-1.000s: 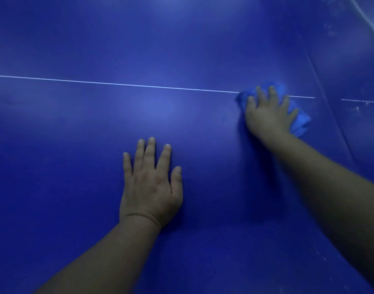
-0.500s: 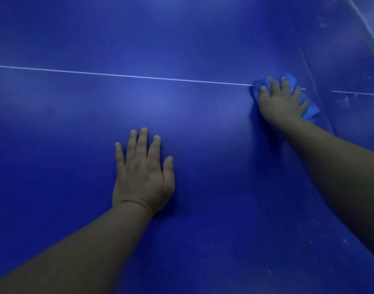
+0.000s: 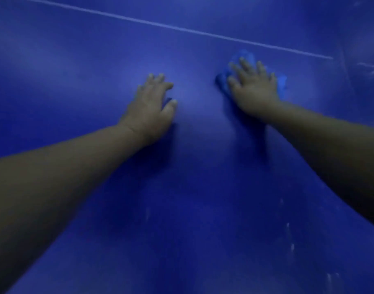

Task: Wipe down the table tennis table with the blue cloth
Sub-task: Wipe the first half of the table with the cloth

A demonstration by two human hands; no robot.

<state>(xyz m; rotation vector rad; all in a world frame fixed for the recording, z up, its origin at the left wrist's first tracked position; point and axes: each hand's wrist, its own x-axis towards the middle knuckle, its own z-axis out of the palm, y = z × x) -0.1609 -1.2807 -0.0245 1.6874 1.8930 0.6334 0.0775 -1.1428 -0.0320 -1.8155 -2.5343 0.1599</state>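
The blue table tennis table (image 3: 75, 71) fills the whole frame, and the view is slightly blurred. The blue cloth (image 3: 283, 82) is located right of centre in the upper half of the frame, bunched flat on the table surface just below the white line (image 3: 181, 29), which runs from the upper left down toward the right edge. The cloth is covered by the right hand (image 3: 253, 90): the palm is laid on top of it and the fingers (image 3: 244, 64) are spread wide and straight, so the cloth is pressed down rather than clenched. Cloth edges are visible beyond the fingertips and at both sides of the hand. The left hand (image 3: 149, 105) is placed palm down on bare table near the frame centre, fingers extended, nothing held. Pale specks (image 3: 290, 236) are seen on the surface at lower right.
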